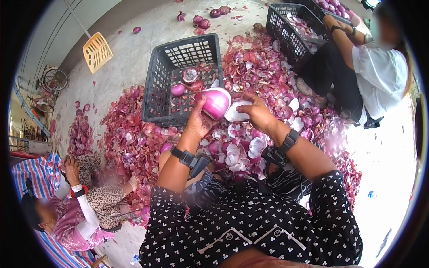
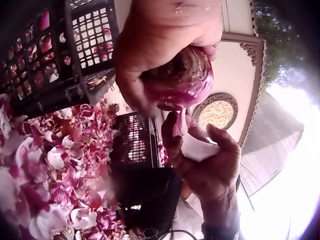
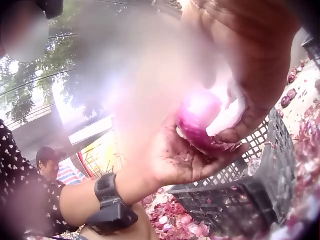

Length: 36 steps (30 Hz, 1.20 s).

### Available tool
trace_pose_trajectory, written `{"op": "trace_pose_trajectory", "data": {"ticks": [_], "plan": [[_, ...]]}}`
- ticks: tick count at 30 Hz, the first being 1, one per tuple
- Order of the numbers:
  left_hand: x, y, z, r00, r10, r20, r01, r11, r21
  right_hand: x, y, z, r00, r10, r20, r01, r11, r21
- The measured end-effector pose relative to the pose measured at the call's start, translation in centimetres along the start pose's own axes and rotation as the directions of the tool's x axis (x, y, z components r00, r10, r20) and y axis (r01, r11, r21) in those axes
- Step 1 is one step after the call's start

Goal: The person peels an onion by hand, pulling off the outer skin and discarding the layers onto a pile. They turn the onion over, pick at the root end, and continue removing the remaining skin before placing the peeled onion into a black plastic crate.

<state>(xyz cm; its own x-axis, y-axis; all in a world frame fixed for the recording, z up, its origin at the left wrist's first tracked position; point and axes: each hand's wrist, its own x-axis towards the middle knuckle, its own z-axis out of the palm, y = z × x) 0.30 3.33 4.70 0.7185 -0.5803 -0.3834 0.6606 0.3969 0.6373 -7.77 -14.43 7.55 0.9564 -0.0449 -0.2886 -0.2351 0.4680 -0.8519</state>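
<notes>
A large red onion (image 1: 216,103) is gripped in my left hand (image 1: 199,120), its shiny purple side showing in the head view. My right hand (image 1: 262,115) pinches a pale, curved piece of onion skin (image 1: 236,113) right at the onion's side. From the left wrist, the onion (image 2: 187,80) shows its brown, dirty end under the left hand (image 2: 155,45), with the right hand (image 2: 212,165) just beyond it. In the right wrist view the left palm (image 3: 172,157) supports the onion from below, and glare washes out part of it.
A black plastic crate (image 1: 154,89) holding a few onions stands just ahead. Heaped onion skins (image 1: 254,67) surround it and lie before me. One person (image 1: 380,76) sits at the right by another crate (image 1: 286,33); a second person (image 1: 71,214) sits at the left, near piled onions (image 1: 80,136).
</notes>
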Motion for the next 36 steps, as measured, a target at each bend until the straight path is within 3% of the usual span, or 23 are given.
{"op": "trace_pose_trajectory", "data": {"ticks": [2, 5, 8, 9, 11, 12, 13, 15, 18, 19, 21, 23, 25, 26, 29, 31, 33, 36], "plan": [[0.3, -0.2, -0.4, 1.000, 0.024, -0.005, -0.024, 0.999, 0.038, 0.1, -0.5, -0.2, 1.000, 0.014, -0.005, -0.015, 1.000, -0.020], [-0.2, 0.5, 0.1, 0.997, 0.055, 0.046, -0.053, 0.997, -0.055, 0.2, -1.2, -0.5, 0.994, 0.094, 0.059, -0.099, 0.991, 0.084], [-0.7, 1.0, 0.6, 0.987, 0.063, 0.146, -0.045, 0.992, -0.121, 0.6, -2.0, -1.3, 0.975, 0.152, 0.164, -0.150, 0.988, -0.025], [-0.6, 1.0, 0.6, 0.983, 0.117, 0.139, -0.112, 0.993, -0.040, 0.8, -2.2, -1.7, 0.974, 0.155, 0.165, -0.153, 0.988, -0.025], [-0.8, 0.9, 0.5, 0.976, 0.174, 0.133, -0.181, 0.983, 0.040, 1.2, -2.2, -2.4, 0.953, 0.196, 0.233, -0.152, 0.970, -0.192], [-1.0, 1.0, 0.8, 0.967, 0.218, 0.131, -0.233, 0.965, 0.116, 1.3, -2.0, -2.3, 0.974, 0.117, 0.193, -0.054, 0.952, -0.302], [-1.3, 1.1, 1.1, 0.957, 0.259, 0.131, -0.281, 0.940, 0.193, 1.5, -2.0, -2.3, 0.973, 0.120, 0.197, -0.055, 0.951, -0.304], [-2.0, 1.6, 1.4, 0.957, 0.236, 0.169, -0.273, 0.931, 0.244, 1.6, -2.0, -2.6, 0.989, 0.145, 0.012, -0.131, 0.927, -0.351], [-2.1, 2.0, 1.4, 0.913, 0.240, 0.328, -0.389, 0.754, 0.529, 1.2, -3.1, -3.2, 0.982, 0.186, -0.032, -0.185, 0.911, -0.370], [-2.0, 1.9, 1.4, 0.914, 0.240, 0.327, -0.387, 0.755, 0.528, 1.2, -3.3, -3.3, 0.977, 0.207, -0.054, -0.212, 0.902, -0.376], [-1.8, 1.3, 1.3, 0.878, 0.228, 0.421, -0.467, 0.599, 0.650, 1.3, -2.9, -3.0, 0.971, 0.240, -0.010, -0.221, 0.878, -0.424], [-1.4, 0.6, 1.1, 0.873, 0.203, 0.443, -0.467, 0.608, 0.642, 0.9, -2.4, -1.9, 0.946, 0.320, 0.053, -0.287, 0.901, -0.327], [-1.4, 0.5, 1.5, 0.843, 0.151, 0.517, -0.534, 0.365, 0.763, 0.5, -2.2, -1.0, 0.939, 0.335, 0.074, -0.296, 0.899, -0.322], [-1.4, 0.4, 1.6, 0.839, 0.130, 0.528, -0.540, 0.303, 0.785, 0.4, -2.0, -0.8, 0.931, 0.351, 0.104, -0.309, 0.906, -0.288], [-1.2, 0.2, 1.6, 0.810, 0.079, 0.581, -0.584, 0.202, 0.786, 1.0, -1.0, -1.6, 0.908, 0.388, 0.160, -0.356, 0.914, -0.195], [-1.4, 0.3, 2.1, 0.813, 0.075, 0.577, -0.577, 0.230, 0.783, 1.4, -0.6, -2.2, 0.872, 0.440, 0.212, -0.418, 0.897, -0.142], [-1.5, 0.4, 2.0, 0.774, 0.087, 0.627, -0.631, 0.167, 0.757, 1.6, -0.3, -2.3, 0.880, 0.437, 0.188, -0.417, 0.899, -0.136], [-1.7, 0.6, 2.2, 0.786, 0.039, 0.617, -0.618, 0.097, 0.780, 1.9, 0.3, -2.3, 0.887, 0.429, 0.172, -0.408, 0.902, -0.143]]}}
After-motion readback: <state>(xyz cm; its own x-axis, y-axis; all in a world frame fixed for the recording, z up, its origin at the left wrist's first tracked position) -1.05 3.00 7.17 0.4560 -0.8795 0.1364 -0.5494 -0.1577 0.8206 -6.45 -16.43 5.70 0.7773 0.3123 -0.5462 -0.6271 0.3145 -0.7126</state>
